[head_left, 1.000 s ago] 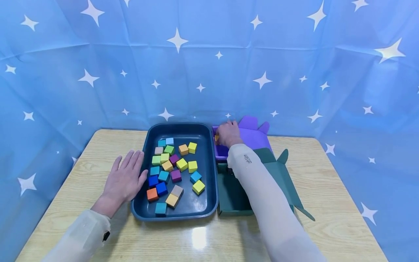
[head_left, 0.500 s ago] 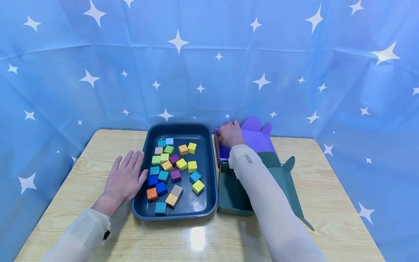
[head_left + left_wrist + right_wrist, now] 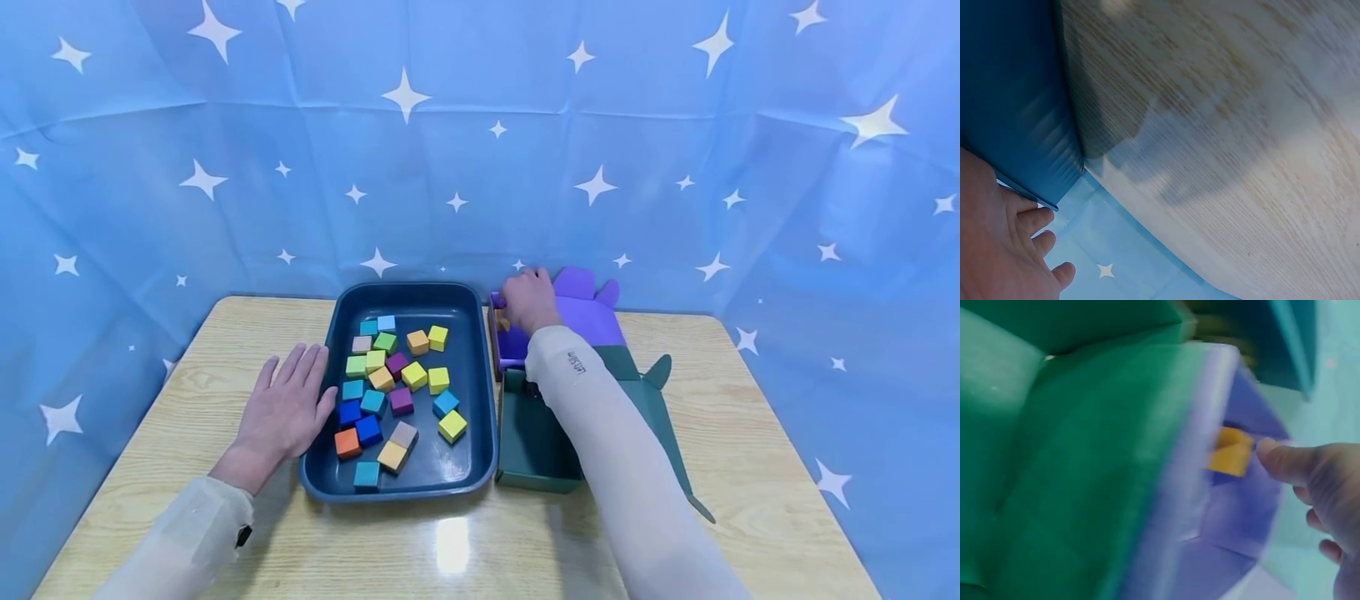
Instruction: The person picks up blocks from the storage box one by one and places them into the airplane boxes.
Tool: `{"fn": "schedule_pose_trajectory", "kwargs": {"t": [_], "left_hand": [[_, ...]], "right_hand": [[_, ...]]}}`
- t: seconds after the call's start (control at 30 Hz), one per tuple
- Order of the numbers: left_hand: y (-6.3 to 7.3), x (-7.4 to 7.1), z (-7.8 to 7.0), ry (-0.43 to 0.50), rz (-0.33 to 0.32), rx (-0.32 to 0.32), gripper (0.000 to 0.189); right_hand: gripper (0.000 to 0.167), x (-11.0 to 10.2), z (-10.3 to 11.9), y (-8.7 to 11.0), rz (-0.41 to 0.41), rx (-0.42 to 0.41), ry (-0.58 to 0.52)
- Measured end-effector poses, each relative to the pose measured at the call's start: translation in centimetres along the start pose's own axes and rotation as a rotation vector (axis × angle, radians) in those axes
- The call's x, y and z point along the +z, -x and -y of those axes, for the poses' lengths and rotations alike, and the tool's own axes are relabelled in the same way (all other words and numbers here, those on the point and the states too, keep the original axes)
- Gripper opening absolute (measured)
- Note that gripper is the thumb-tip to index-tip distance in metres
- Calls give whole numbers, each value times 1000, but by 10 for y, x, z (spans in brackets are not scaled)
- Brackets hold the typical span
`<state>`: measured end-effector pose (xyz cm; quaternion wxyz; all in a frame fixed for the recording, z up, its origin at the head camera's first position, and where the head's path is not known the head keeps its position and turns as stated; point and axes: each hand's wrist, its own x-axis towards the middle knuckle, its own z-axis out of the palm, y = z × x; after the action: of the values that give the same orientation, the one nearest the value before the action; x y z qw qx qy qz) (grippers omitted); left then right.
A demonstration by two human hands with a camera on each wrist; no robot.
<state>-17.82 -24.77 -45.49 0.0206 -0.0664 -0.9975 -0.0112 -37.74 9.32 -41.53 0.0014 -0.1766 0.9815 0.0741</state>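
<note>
My right hand (image 3: 531, 302) is above the purple box (image 3: 514, 348), its fingers loosely bent. In the right wrist view an orange block (image 3: 1231, 452) lies inside that box, with a small gap between it and my thumb (image 3: 1282, 461). Nothing shows in this hand, though its far side is partly hidden. My left hand (image 3: 288, 407) lies with straight fingers along the left side of the dark blue tray (image 3: 397, 497). Several coloured cubes, such as a yellow cube (image 3: 452, 427) and an orange-red cube (image 3: 347, 443), are scattered in the tray.
A dark green box (image 3: 536, 450) with its lid folded out stands in front of the purple one, right of the tray. My right forearm crosses over it. The wooden table (image 3: 750, 467) ends at a blue star-patterned curtain (image 3: 480, 150) at the back.
The purple and green boxes have shifted slightly right. My right hand has risen a little from the orange block, which now shows below it. My left hand stays still.
</note>
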Motion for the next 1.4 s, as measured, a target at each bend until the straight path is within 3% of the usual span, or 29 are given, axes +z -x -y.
{"fn": "schedule_pose_trajectory", "kwargs": {"t": [0.07,0.2,0.33,0.57,0.73,1.0,1.4], "left_hand": [[0,0,0,1,4,2,69],[1,0,0,5,9,8,69],[0,-2,0,1,11,21,69],[-5,-10,3,-56,0,50,67],[-13,-14,3,-35,-13,28,65],[-31,-9,-2,-5,26,-6,70],[-32,-4,-3,-31,46,-22,74]], "right_hand": [[12,-9,1,4,-12,5,-33],[28,-25,13,11,-26,-8,-95],[32,-30,32,17,-46,-44,-111],[37,-21,66,22,-13,-121,-73],[37,-12,81,21,13,-138,-34],[33,-2,94,18,29,-129,30],[34,7,101,10,81,-107,62]]}}
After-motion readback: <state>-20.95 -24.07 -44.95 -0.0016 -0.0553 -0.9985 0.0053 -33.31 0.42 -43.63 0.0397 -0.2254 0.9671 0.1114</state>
